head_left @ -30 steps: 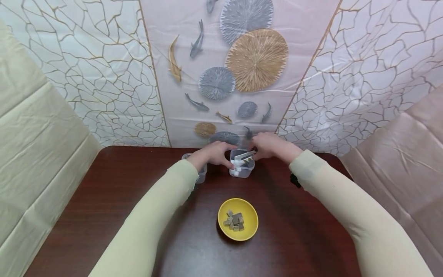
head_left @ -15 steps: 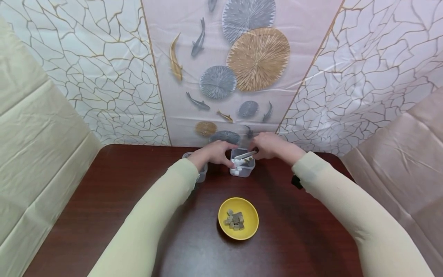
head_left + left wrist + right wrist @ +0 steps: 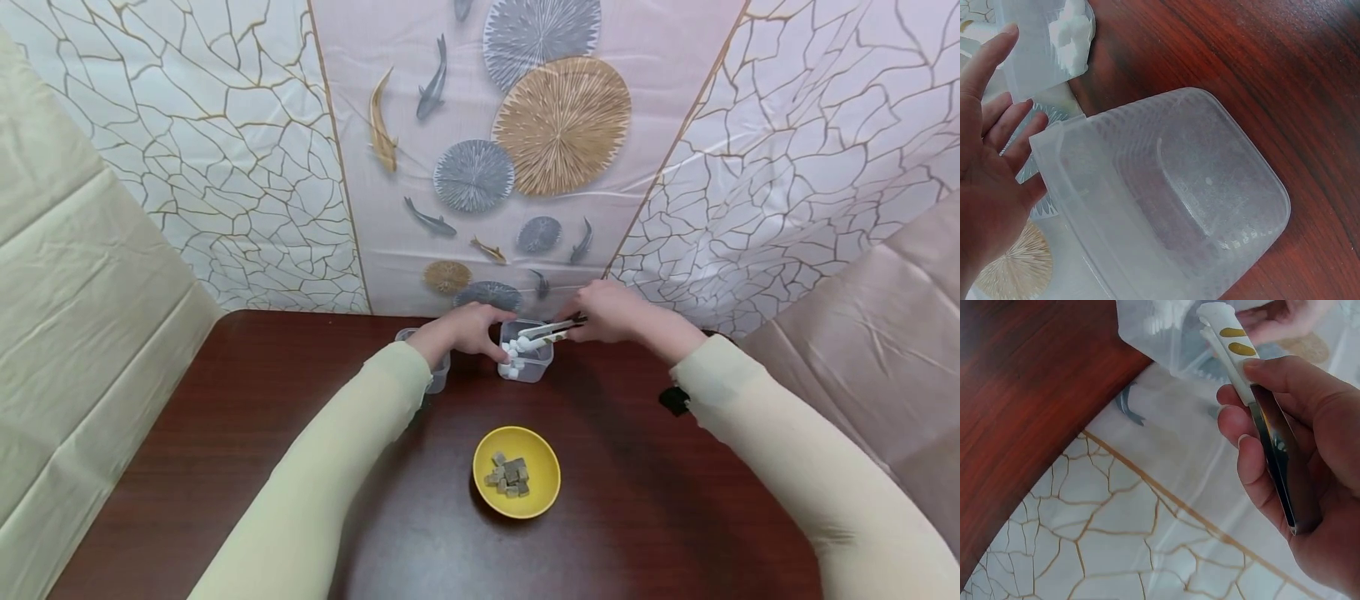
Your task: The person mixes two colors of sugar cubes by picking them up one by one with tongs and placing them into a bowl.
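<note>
Right hand (image 3: 606, 310) fingers curled round the dark metal handle of the tongs (image 3: 1266, 415), thumb along the upper side near the white ends. Tongs slant down leftward over the clear container (image 3: 534, 372), tips at the white pieces (image 3: 1071, 32) in it; can't tell whether a piece is pinched. Left hand (image 3: 468, 327) has thumb and fingers spread wide apart at the same container's left side, thumb at the near part, fingers toward the far rim; not curled on anything, firmness of contact unclear.

Versus half a second ago: right hand has shifted right, drawing the tongs with it, so more of their length shows outside the fingers. Left hand about the same place; container too.

Further out: second clear container (image 3: 1204, 169) beside the left wrist, partly hidden by it in the head view. Yellow bowl (image 3: 540, 490) nearer the person, holding brown cubes (image 3: 513, 476). All on the dark red-brown table (image 3: 225, 450); patterned fabric (image 3: 277, 167) behind.
</note>
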Demonstrator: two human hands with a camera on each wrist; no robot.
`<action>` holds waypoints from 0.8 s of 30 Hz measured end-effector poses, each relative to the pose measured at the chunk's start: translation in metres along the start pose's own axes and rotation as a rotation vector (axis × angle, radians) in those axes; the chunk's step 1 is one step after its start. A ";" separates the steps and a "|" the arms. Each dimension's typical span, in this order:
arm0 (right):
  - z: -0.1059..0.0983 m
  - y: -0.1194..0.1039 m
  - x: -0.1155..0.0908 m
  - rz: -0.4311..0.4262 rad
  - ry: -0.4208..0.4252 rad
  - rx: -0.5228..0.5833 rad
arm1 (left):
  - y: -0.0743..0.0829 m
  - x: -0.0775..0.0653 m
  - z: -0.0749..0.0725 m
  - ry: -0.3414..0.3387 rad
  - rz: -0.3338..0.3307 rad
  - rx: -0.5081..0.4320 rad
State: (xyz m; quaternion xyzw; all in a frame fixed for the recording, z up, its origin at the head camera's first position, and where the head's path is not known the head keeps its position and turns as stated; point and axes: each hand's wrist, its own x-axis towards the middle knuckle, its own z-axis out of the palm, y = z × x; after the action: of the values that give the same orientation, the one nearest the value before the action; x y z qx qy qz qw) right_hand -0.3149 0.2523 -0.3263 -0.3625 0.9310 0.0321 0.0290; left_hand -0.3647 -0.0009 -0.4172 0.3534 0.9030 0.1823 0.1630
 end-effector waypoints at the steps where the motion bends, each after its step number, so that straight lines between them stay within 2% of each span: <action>1: -0.003 0.000 -0.004 0.005 0.005 0.008 | 0.000 0.000 0.000 -0.001 -0.001 -0.001; 5: -0.012 -0.003 -0.021 -0.007 0.052 0.043 | 0.001 -0.001 0.000 0.000 -0.004 0.003; 11: -0.018 -0.013 -0.047 -0.112 0.146 0.107 | 0.003 -0.003 -0.001 0.004 0.001 0.013; 16: -0.019 -0.031 -0.068 -0.144 0.161 0.160 | 0.003 -0.003 -0.001 0.007 -0.004 0.007; 21: -0.012 -0.050 -0.085 -0.239 0.182 0.186 | 0.002 -0.003 -0.001 0.012 0.000 0.007; 24: -0.005 -0.062 -0.091 -0.291 0.166 0.206 | 0.002 -0.003 -0.001 0.012 0.003 0.013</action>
State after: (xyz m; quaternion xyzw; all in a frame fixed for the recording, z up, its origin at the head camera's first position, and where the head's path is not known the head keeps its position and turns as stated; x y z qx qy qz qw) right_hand -0.2064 0.2678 -0.3170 -0.4898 0.8663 -0.0981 -0.0066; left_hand -0.3622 -0.0016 -0.4152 0.3549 0.9045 0.1785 0.1550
